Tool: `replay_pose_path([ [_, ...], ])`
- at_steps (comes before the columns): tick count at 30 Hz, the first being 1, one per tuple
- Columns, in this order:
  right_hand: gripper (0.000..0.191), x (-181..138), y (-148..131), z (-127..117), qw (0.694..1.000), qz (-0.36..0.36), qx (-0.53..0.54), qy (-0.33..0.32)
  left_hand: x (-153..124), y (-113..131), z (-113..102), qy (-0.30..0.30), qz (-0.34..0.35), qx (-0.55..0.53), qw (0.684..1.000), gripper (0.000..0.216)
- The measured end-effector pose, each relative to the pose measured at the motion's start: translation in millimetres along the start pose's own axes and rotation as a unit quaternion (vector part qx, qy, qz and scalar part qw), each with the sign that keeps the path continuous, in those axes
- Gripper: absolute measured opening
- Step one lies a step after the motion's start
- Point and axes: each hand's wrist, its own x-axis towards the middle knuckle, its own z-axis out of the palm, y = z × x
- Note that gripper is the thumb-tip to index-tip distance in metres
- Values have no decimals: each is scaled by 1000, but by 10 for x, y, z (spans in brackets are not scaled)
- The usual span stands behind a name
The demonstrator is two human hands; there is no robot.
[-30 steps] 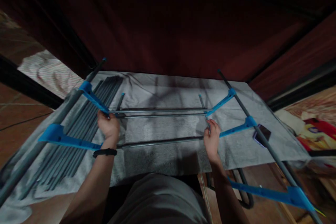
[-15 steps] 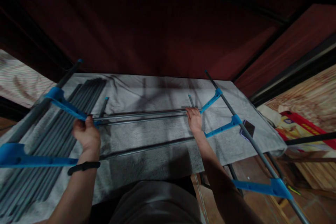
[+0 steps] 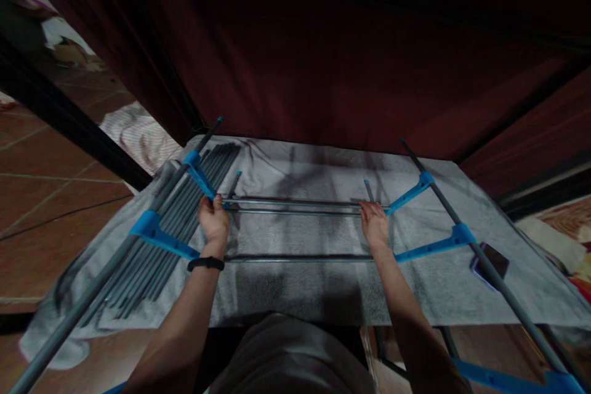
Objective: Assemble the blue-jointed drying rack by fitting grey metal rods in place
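Note:
A rack frame of grey metal tubes and blue plastic brackets spans the table. My left hand (image 3: pixel 213 220) is closed around the inner end of an upper left blue bracket (image 3: pixel 202 180), where the cross tubes begin. My right hand (image 3: pixel 374 223) has its fingers curled over the right end of the paired cross tubes (image 3: pixel 295 203), beside the upper right blue bracket (image 3: pixel 409 194). A lower cross tube (image 3: pixel 300 258) runs between the lower left bracket (image 3: pixel 164 238) and the lower right bracket (image 3: pixel 434 245). Long side poles (image 3: pixel 446 202) slant outward on both sides.
Several loose grey tubes (image 3: pixel 184 221) lie in a bundle under the frame's left side. A phone (image 3: pixel 490 266) rests beneath the right pole on the grey cloth (image 3: pixel 295 295). A dark red panel (image 3: pixel 314 74) rises behind the table.
My view has swung left and tipped, so everything appears farther right. The frame's left side sits farther from me and more level with the right. Both hands keep their places on the frame.

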Motion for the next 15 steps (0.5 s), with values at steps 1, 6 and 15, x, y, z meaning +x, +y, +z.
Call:
replay_pose_path([
  [1, 39, -27, -17, -16, 1000, 2, 15, 6, 1, 12, -14, -5, 0, 2, 1000, 14],
  [6, 37, -426, 1, -171, 987, 96, 58, 115, 12, 73, -84, -27, 4, 5, 1000, 14],
  [15, 51, -584, 129, -355, 948, 207, 47, 237, -47, 226, -82, -35, 14, 11, 999, 23],
])
